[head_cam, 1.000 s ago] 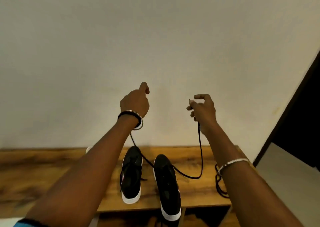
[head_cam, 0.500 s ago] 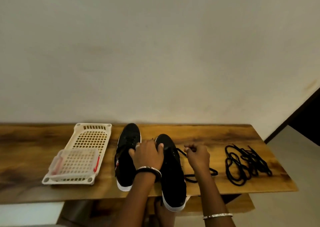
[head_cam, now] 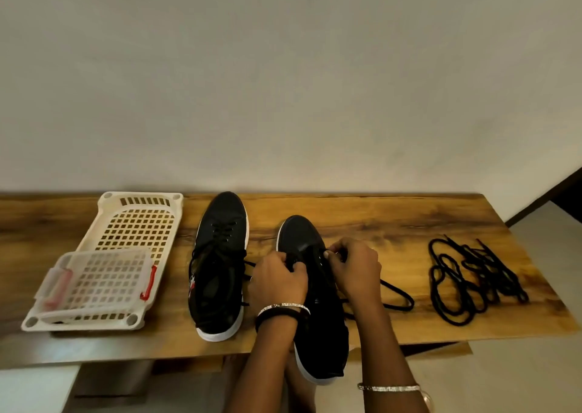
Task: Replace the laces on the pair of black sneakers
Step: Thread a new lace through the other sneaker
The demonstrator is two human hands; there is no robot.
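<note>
Black lace (head_cam: pixel 397 290), pinched by left hand (head_cam: pixel 277 282) and right hand (head_cam: pixel 356 271), could tug the overhanging right shoe (head_cam: pixel 321 334) off the tabletop (head_cam: pixel 362 220).

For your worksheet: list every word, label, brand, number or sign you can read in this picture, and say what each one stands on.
No text in this picture can be read.
Red and white mark on the side of the sneaker nearer the basket: too small and blurred to read.
Other sneaker, white plastic basket, loose black laces, wooden table: no words, numbers or signs show.
</note>
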